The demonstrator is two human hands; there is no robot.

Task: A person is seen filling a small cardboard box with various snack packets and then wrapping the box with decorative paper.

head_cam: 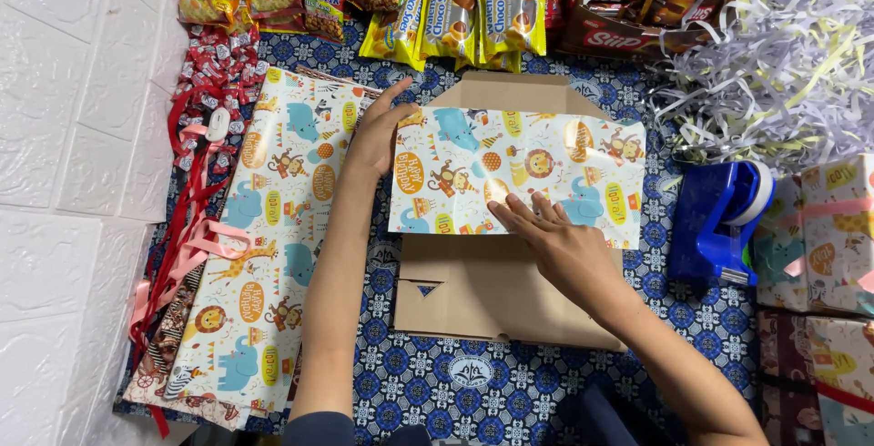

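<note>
Head view: my left hand [378, 136] and right hand [555, 237] lie flat, fingers spread, gripping nothing, pressing a glossy sheet of animal-print wrapping paper [519, 173] across a flat brown cardboard box [482, 296]. The box sits on a blue patterned cloth [510, 382], possibly over a floor. Beside it are a blue tape dispenser [719, 214] and shredded paper [783, 55].

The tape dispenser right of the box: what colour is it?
Blue, with a white roll, seen in the head view: tape dispenser.
</note>
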